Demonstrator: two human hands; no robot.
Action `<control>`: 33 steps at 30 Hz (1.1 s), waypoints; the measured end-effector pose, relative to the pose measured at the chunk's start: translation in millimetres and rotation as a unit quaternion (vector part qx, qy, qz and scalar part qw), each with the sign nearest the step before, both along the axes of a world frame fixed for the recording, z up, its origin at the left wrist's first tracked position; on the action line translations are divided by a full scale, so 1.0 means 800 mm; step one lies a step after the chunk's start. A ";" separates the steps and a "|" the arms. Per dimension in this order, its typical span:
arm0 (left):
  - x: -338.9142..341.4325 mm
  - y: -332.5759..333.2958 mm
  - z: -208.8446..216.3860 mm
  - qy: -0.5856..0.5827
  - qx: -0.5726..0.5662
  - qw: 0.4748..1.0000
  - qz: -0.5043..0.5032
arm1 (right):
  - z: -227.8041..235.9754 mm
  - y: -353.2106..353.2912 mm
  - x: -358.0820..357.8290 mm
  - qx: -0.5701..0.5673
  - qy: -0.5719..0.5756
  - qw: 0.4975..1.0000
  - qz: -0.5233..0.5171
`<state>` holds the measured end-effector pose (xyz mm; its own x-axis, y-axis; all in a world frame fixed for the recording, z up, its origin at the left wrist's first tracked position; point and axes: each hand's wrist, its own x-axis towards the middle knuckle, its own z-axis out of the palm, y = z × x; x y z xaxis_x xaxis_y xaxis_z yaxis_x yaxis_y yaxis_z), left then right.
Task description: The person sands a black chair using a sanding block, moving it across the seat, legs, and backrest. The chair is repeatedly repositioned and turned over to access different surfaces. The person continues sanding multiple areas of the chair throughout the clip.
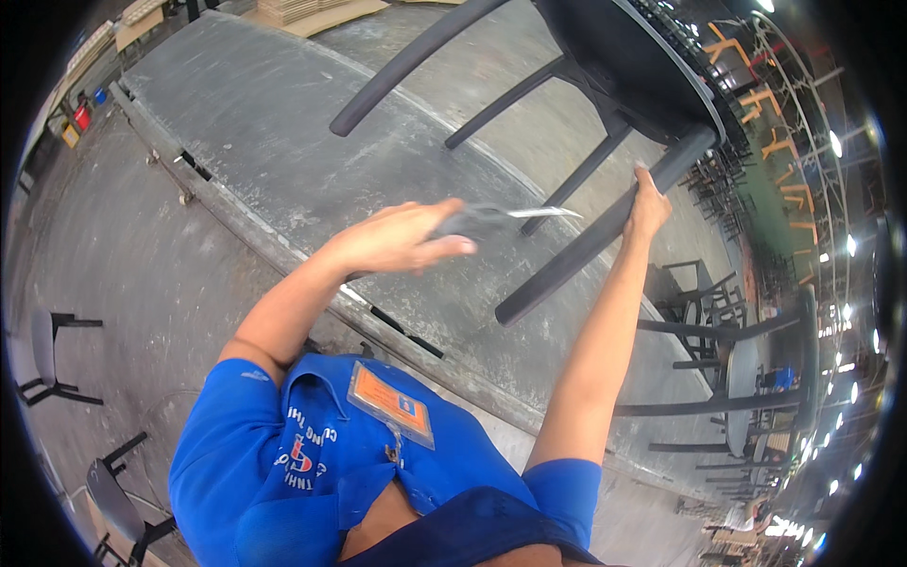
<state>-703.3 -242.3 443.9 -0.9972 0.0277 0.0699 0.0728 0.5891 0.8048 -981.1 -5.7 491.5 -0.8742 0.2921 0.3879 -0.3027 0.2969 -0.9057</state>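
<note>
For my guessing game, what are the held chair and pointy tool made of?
The held chair looks like wood, perhaps painted matte black: thick, dull legs, though no grain shows. The tool's slim blade seems polished metal, gleaming silver; its dark handle is too blurred to tell.

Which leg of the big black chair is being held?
The leg nearest the blue shirt: the right hand holds it, while no hand touches the other legs.

Lamps [836,144] glaring at right, edges bowed, left hand [402,238] — blurred
</note>
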 end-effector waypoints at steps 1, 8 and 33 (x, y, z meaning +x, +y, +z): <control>-0.013 0.005 0.007 0.035 0.014 0.999 -0.037 | -0.002 -0.001 0.006 -0.013 -0.008 1.000 0.013; -0.141 -0.006 0.045 0.203 -0.033 0.957 0.207 | -0.010 -0.013 0.030 -0.049 -0.011 0.998 0.036; 0.142 -0.279 -0.362 -0.119 -0.062 0.912 0.388 | 0.014 0.030 -0.093 -0.093 -0.179 0.965 0.167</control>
